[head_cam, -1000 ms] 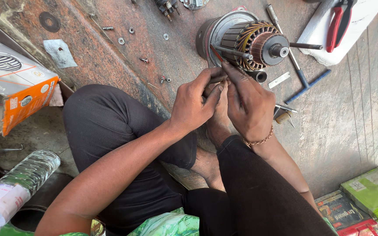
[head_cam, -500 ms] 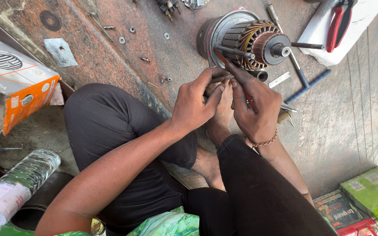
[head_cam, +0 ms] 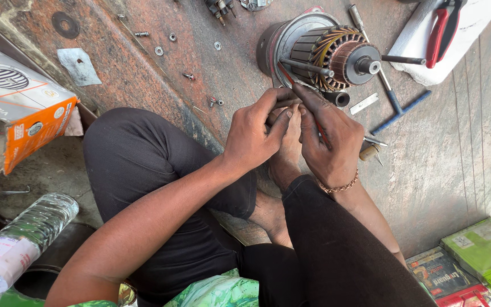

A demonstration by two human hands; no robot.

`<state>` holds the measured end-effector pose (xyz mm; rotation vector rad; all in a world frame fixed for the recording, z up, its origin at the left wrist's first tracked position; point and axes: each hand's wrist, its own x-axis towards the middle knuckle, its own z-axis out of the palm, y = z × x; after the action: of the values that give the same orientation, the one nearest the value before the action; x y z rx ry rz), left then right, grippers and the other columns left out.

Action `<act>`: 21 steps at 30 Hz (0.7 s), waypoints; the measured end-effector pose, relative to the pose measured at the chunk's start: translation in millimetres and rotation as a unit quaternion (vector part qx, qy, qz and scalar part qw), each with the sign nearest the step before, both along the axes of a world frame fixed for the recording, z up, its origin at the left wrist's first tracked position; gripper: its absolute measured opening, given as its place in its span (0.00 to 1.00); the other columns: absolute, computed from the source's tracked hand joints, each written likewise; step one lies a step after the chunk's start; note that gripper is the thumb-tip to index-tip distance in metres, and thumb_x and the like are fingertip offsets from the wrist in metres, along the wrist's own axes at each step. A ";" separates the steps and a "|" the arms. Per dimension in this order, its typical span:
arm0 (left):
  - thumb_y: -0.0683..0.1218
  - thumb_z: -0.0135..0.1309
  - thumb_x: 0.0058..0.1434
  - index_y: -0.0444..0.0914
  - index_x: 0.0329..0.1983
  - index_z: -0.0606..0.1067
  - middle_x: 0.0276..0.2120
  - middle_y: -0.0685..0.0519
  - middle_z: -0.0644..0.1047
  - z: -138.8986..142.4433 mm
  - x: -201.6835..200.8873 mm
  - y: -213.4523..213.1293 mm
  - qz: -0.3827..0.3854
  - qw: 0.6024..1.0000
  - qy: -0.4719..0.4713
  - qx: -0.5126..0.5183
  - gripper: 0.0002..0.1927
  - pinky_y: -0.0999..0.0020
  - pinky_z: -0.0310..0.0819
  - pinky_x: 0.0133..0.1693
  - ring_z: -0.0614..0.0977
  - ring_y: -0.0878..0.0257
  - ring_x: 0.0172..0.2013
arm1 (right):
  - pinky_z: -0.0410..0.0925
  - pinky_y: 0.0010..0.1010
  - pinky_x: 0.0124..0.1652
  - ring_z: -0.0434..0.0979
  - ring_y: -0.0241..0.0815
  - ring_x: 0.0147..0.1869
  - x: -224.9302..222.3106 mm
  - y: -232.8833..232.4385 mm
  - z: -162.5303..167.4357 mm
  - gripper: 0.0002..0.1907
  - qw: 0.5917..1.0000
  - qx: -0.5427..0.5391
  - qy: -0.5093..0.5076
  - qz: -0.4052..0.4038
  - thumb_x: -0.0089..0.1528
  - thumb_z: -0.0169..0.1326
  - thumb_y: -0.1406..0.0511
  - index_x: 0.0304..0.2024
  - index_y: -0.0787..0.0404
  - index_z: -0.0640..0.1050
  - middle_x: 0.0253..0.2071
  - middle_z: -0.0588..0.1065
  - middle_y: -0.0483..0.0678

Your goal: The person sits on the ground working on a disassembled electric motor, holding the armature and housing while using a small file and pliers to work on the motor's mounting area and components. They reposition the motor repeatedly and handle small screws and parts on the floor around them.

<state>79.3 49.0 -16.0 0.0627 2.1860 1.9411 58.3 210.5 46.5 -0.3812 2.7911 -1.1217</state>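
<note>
I sit cross-legged on a worn floor with both hands together above my bare foot (head_cam: 282, 156). My left hand (head_cam: 254, 136) has thumb and fingers pinched on a small part that is mostly hidden between the hands. My right hand (head_cam: 331, 145), with a bead bracelet on the wrist, grips a thin red wire (head_cam: 288, 81). The wire runs from the palm up to a motor rotor (head_cam: 331, 54) with copper windings and a steel end plate. The rotor lies just beyond my fingertips. The right forefinger stretches toward it.
A blue T-handle wrench (head_cam: 396, 102) and red-handled pliers (head_cam: 441, 31) on a white cloth lie at the right. Screws and washers (head_cam: 159, 50) are scattered on the floor. An orange and white box (head_cam: 21, 105) and a plastic bottle (head_cam: 21, 239) are at the left, green boxes (head_cam: 484, 250) at the lower right.
My right hand has turned and its forefinger has stretched up toward the rotor, with the red wire now showing across it. The left hand has stayed pinched in place.
</note>
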 end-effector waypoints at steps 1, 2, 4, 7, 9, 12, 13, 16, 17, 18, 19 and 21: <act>0.40 0.53 0.70 0.34 0.61 0.69 0.46 0.43 0.83 -0.1 -0.1 0.8 -0.001 1.000 -0.003 0.001 0.17 0.63 0.87 0.44 0.90 0.54 0.44 | 0.71 0.33 0.38 0.82 0.46 0.37 0.3 0.8 -0.6 0.18 1.000 0.004 -0.002 -0.003 0.68 0.57 0.74 0.60 0.63 0.80 0.39 0.80 0.55; 0.40 0.53 0.71 0.34 0.62 0.69 0.46 0.43 0.83 -0.2 -0.6 0.4 0.000 1.000 0.005 0.000 0.17 0.63 0.87 0.44 0.89 0.53 0.45 | 0.71 0.33 0.39 0.82 0.46 0.38 0.5 0.6 -1.3 0.18 1.000 0.000 0.003 -0.001 0.68 0.57 0.74 0.60 0.63 0.79 0.40 0.80 0.55; 0.40 0.53 0.71 0.34 0.62 0.68 0.46 0.43 0.82 -0.2 -1.6 0.7 0.000 1.000 0.021 -0.004 0.17 0.63 0.87 0.45 0.89 0.53 0.46 | 0.72 0.32 0.40 0.82 0.46 0.40 0.7 1.0 -2.5 0.17 1.000 -0.007 0.013 0.004 0.69 0.58 0.73 0.61 0.63 0.79 0.41 0.80 0.55; 0.39 0.53 0.70 0.33 0.61 0.69 0.46 0.43 0.82 1.0 -1.2 -0.6 0.000 1.000 0.027 -0.007 0.17 0.62 0.86 0.44 0.89 0.53 0.45 | 0.69 0.34 0.35 0.80 0.46 0.34 -1.3 1.3 -3.2 0.16 1.000 0.020 -0.004 -0.012 0.67 0.59 0.74 0.58 0.63 0.81 0.34 0.79 0.56; 0.39 0.54 0.69 0.34 0.58 0.70 0.45 0.43 0.82 1.8 -0.9 0.4 -0.003 1.000 0.004 -0.009 0.15 0.63 0.85 0.42 0.89 0.55 0.42 | 0.70 0.33 0.36 0.81 0.46 0.35 -4.1 3.3 -1.0 0.16 1.000 0.006 -0.001 0.004 0.68 0.58 0.73 0.58 0.63 0.81 0.36 0.80 0.55; 0.38 0.54 0.70 0.35 0.55 0.69 0.45 0.45 0.83 1.7 -0.4 -0.4 0.014 1.000 -0.004 -0.003 0.13 0.64 0.85 0.41 0.90 0.57 0.40 | 0.71 0.32 0.37 0.82 0.44 0.35 -8.9 6.2 5.0 0.16 0.999 -0.019 -0.038 0.003 0.69 0.56 0.73 0.59 0.61 0.81 0.38 0.81 0.54; 0.38 0.54 0.70 0.35 0.55 0.69 0.46 0.45 0.83 1.1 -0.7 0.2 0.024 1.000 -0.002 0.001 0.12 0.65 0.85 0.41 0.90 0.58 0.40 | 0.71 0.31 0.37 0.82 0.43 0.35 -10.1 7.3 6.8 0.16 0.998 -0.028 -0.057 -0.001 0.70 0.56 0.73 0.59 0.60 0.81 0.39 0.81 0.53; 0.39 0.53 0.71 0.35 0.60 0.62 0.49 0.46 0.83 -3.3 -5.3 -1.0 0.060 0.996 -0.066 0.007 0.18 0.68 0.83 0.34 0.89 0.63 0.35 | 0.73 0.33 0.40 0.83 0.44 0.38 -9.3 4.3 8.9 0.17 0.999 -0.015 -0.030 0.008 0.71 0.56 0.74 0.61 0.59 0.80 0.42 0.81 0.54; 0.39 0.53 0.71 0.36 0.63 0.60 0.49 0.46 0.82 -3.7 -5.2 -0.8 0.071 0.995 -0.062 0.016 0.21 0.68 0.83 0.34 0.89 0.63 0.35 | 0.72 0.34 0.39 0.83 0.46 0.38 -8.1 3.3 8.7 0.18 1.000 0.010 -0.019 0.012 0.69 0.55 0.75 0.61 0.59 0.80 0.41 0.81 0.54; 0.40 0.54 0.71 0.36 0.66 0.59 0.48 0.46 0.82 -4.0 -5.2 -2.0 0.083 0.995 -0.057 0.025 0.24 0.69 0.82 0.35 0.89 0.64 0.35 | 0.72 0.35 0.38 0.83 0.47 0.37 -6.3 0.6 7.7 0.19 0.999 0.035 -0.008 0.016 0.68 0.55 0.75 0.60 0.60 0.80 0.41 0.81 0.54; 0.40 0.54 0.72 0.36 0.68 0.57 0.48 0.46 0.82 -4.0 -5.2 -2.2 0.094 0.994 -0.052 0.034 0.26 0.69 0.82 0.36 0.88 0.64 0.35 | 0.72 0.36 0.37 0.82 0.49 0.37 -4.6 -1.1 6.3 0.20 0.998 0.059 0.003 0.021 0.67 0.55 0.76 0.60 0.60 0.80 0.41 0.81 0.55; 0.39 0.56 0.71 0.36 0.69 0.57 0.49 0.45 0.81 -3.4 -5.4 -1.2 0.094 0.995 -0.032 0.031 0.28 0.70 0.80 0.36 0.87 0.64 0.33 | 0.75 0.35 0.42 0.84 0.51 0.45 -2.2 -2.1 3.5 0.19 0.997 0.053 0.041 0.035 0.68 0.56 0.76 0.61 0.60 0.78 0.49 0.81 0.56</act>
<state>73.9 47.8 -19.4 -0.1997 2.1589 2.0779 56.1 208.3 50.0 -0.5222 2.8679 -0.9608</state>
